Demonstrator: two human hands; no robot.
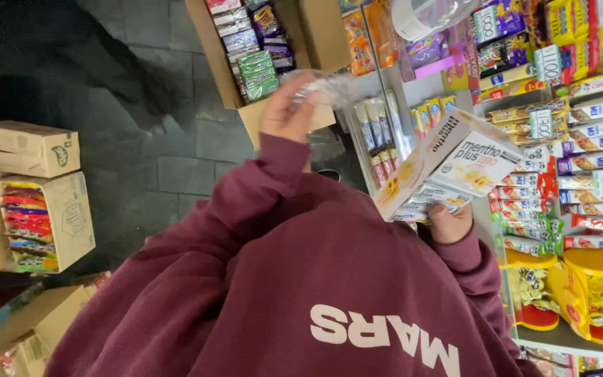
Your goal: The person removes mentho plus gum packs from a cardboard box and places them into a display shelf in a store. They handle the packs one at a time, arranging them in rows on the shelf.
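Note:
My left hand (289,106) is raised in front of me, fingers closed on a crumpled piece of clear plastic wrap (322,87). My right hand (450,222) grips the bottom of an open white and yellow cardboard display box (455,157), tilted, with several small flat packs (430,197) showing at its open end. The box is held close to the sweets shelves (581,139) on the right. Both arms are in maroon sweatshirt sleeves (246,209).
Shelves of candy bars and packets fill the right side, with yellow and red tubs (594,286) low down. An open carton of snack packs (252,56) stands on the dark tiled floor ahead. Several more cartons (43,216) sit at the left.

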